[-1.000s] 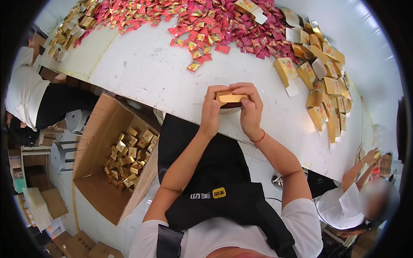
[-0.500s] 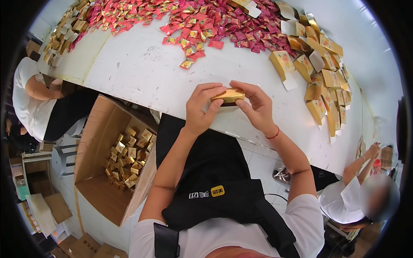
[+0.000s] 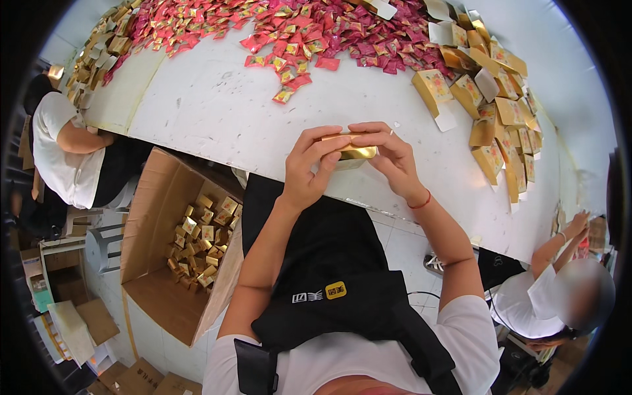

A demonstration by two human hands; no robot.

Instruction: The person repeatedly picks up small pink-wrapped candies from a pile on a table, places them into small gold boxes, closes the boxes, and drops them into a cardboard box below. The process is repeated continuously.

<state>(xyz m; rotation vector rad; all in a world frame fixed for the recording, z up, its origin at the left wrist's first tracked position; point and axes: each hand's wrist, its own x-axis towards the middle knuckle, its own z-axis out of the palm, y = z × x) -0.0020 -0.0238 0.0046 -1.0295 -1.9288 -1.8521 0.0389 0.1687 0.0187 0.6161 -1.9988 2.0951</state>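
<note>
A small gold carton is held between both my hands, just above the near edge of the white table. My left hand grips its left end, fingers laid along the top and thumb on the near side. On the right end, my right hand closes its fingers over the carton's top, thumb at the near right corner. The carton's far side is hidden by my fingers. Beyond my hands lie heaps of small wrapped sachets, red and magenta.
Gold cartons with open white flaps pile up at the table's right; more lie far left. A large cardboard box with gold cartons stands on the floor at my left. One person sits left, another right.
The carton has tipped so a broader bright gold side faces me. My right fingers have shifted left over its top. The person at the left has leaned inward.
</note>
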